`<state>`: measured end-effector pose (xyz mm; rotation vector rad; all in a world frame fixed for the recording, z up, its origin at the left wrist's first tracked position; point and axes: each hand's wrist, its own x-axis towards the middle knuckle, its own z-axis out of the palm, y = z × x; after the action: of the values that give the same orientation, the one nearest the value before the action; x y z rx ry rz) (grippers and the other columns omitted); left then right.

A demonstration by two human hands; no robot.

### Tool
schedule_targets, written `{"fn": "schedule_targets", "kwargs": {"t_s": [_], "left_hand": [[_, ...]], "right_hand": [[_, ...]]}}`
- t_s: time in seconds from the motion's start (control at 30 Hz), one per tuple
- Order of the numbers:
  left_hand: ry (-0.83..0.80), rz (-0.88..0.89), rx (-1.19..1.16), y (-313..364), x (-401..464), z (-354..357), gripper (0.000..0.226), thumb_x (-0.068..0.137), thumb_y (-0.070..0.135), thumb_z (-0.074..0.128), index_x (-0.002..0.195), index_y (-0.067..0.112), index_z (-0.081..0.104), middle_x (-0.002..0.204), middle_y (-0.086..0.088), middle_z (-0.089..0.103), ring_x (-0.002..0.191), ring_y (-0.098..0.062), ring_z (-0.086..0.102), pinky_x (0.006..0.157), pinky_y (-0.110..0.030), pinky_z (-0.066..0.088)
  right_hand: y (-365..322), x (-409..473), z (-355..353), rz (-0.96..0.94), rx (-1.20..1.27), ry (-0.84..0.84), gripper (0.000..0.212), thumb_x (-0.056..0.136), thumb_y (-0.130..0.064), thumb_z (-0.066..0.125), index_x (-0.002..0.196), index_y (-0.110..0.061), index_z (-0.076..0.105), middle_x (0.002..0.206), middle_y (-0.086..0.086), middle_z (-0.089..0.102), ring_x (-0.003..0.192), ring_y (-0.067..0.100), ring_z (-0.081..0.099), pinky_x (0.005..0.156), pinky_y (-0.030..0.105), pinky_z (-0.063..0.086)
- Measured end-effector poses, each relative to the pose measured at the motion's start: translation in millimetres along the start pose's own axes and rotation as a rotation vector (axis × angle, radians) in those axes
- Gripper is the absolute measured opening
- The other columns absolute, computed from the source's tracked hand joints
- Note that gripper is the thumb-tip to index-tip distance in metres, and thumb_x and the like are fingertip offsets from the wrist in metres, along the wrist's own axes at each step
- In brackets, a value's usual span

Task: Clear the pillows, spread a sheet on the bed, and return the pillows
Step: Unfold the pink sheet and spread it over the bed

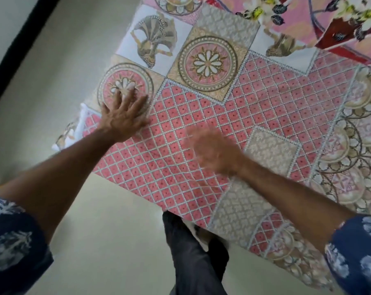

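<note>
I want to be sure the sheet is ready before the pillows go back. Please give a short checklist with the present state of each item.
1. Sheet lies flat under the hands: ok.
2. Left hand rests open on the sheet near the corner: ok.
3. Right hand free of any grip: cannot tell, it is blurred.
4. Near edge hangs over the bed side: ok.
5. Floral cloth at the far end cleared: not ok.
6. Pillows within reach: cannot tell, none in view.
</note>
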<state>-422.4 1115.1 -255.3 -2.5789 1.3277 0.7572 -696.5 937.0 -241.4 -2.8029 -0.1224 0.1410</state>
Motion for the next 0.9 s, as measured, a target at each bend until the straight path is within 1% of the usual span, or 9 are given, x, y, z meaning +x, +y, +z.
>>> {"fn": "schedule_targets", "kwargs": {"t_s": [0.07, 0.13, 0.23, 0.5, 0.6, 0.63, 0.73, 0.8, 0.9], "left_hand": [[0.009, 0.000, -0.031, -17.5, 4.2, -0.4, 0.084, 0.084, 0.089, 0.012, 0.154, 0.050, -0.013, 0.167, 0.006, -0.020, 0.153, -0.036, -0.015, 0.117, -0.072, 0.002], [0.012, 0.026, -0.038, -30.5, 8.9, -1.8, 0.093, 0.077, 0.094, 0.010, 0.154, 0.048, -0.015, 0.166, 0.005, -0.023, 0.153, -0.035, -0.018, 0.117, -0.071, -0.001], [0.023, 0.072, -0.045, -47.4, 21.5, -3.6, 0.095, 0.079, 0.091, 0.015, 0.155, 0.044, -0.017, 0.166, 0.005, -0.023, 0.152, -0.034, -0.020, 0.115, -0.069, -0.004], [0.122, 0.240, -0.245, -115.0, 53.1, -1.1, 0.064, 0.104, 0.057, 0.016, 0.160, 0.036, -0.007, 0.169, 0.008, -0.013, 0.156, -0.020, -0.013, 0.125, -0.057, 0.006], [0.076, 0.347, -0.262, -138.6, 68.7, -7.7, 0.069, 0.101, 0.065, 0.011, 0.159, 0.036, -0.011, 0.168, 0.007, -0.016, 0.156, -0.022, -0.010, 0.126, -0.053, 0.009], [0.066, 0.357, -0.287, -141.7, 72.5, -12.4, 0.072, 0.099, 0.067, 0.015, 0.158, 0.037, -0.012, 0.168, 0.007, -0.018, 0.156, -0.021, -0.010, 0.127, -0.049, 0.008], [-0.024, 0.291, -0.507, -145.3, 85.7, -21.9, 0.088, 0.094, 0.071, 0.043, 0.156, 0.045, -0.014, 0.168, 0.008, -0.017, 0.155, -0.019, 0.002, 0.123, -0.041, 0.015], [-0.087, 0.254, -0.737, -148.7, 96.3, -25.9, 0.104, 0.085, 0.068, 0.064, 0.155, 0.049, -0.011, 0.169, 0.002, 0.003, 0.153, -0.023, 0.018, 0.121, -0.049, 0.027], [-0.131, 0.309, -1.111, -149.2, 102.0, -28.0, 0.110, 0.080, 0.033, 0.086, 0.154, 0.048, 0.006, 0.148, -0.005, 0.049, 0.128, -0.023, 0.060, 0.098, -0.050, 0.055]], "right_hand": [[47.1, 32.9, -17.2, 0.450, -0.044, 0.195, 0.055, 0.100, -0.037, 0.049, 0.151, -0.020, 0.039, 0.157, 0.010, 0.036, 0.141, 0.030, 0.040, 0.117, 0.051, 0.036], [81.9, 56.1, -14.7, 0.783, -0.094, 0.193, 0.071, 0.102, -0.055, 0.034, 0.160, -0.016, 0.020, 0.168, 0.011, 0.017, 0.154, 0.032, 0.018, 0.121, 0.059, 0.021], [73.8, 101.0, 3.4, 0.972, -0.155, 0.140, 0.084, 0.100, -0.066, 0.023, 0.161, -0.009, 0.012, 0.169, 0.015, 0.009, 0.156, 0.035, 0.007, 0.122, 0.064, 0.010], [-58.1, 195.7, 39.8, -0.041, -0.291, -0.146, 0.087, 0.100, -0.068, 0.019, 0.161, -0.011, -0.005, 0.168, 0.015, -0.017, 0.155, 0.032, -0.013, 0.123, 0.060, 0.000], [-67.1, 206.8, 41.3, -0.391, -0.167, -0.230, 0.075, 0.104, -0.055, 0.033, 0.162, -0.016, 0.007, 0.170, 0.007, -0.001, 0.157, 0.025, -0.003, 0.124, 0.060, 0.005], [-61.1, 210.3, 35.7, -0.387, -0.083, -0.222, 0.071, 0.104, -0.051, 0.039, 0.162, -0.020, 0.013, 0.170, 0.003, 0.008, 0.156, 0.022, 0.009, 0.125, 0.057, 0.011], [-14.0, 231.9, 10.4, 0.228, 0.203, 0.172, 0.064, 0.097, -0.038, 0.055, 0.154, -0.024, 0.031, 0.157, -0.001, 0.036, 0.132, 0.013, 0.042, 0.114, 0.050, 0.038], [36.7, 244.9, -10.5, 0.738, 0.068, 0.386, 0.069, 0.098, -0.042, 0.048, 0.158, -0.015, 0.026, 0.163, 0.010, 0.030, 0.147, 0.026, 0.031, 0.119, 0.057, 0.027], [78.6, 257.2, -15.5, 1.171, -0.080, 0.267, 0.079, 0.101, -0.061, 0.024, 0.161, -0.011, 0.014, 0.170, 0.011, 0.012, 0.156, 0.030, 0.010, 0.123, 0.060, 0.011]]}}
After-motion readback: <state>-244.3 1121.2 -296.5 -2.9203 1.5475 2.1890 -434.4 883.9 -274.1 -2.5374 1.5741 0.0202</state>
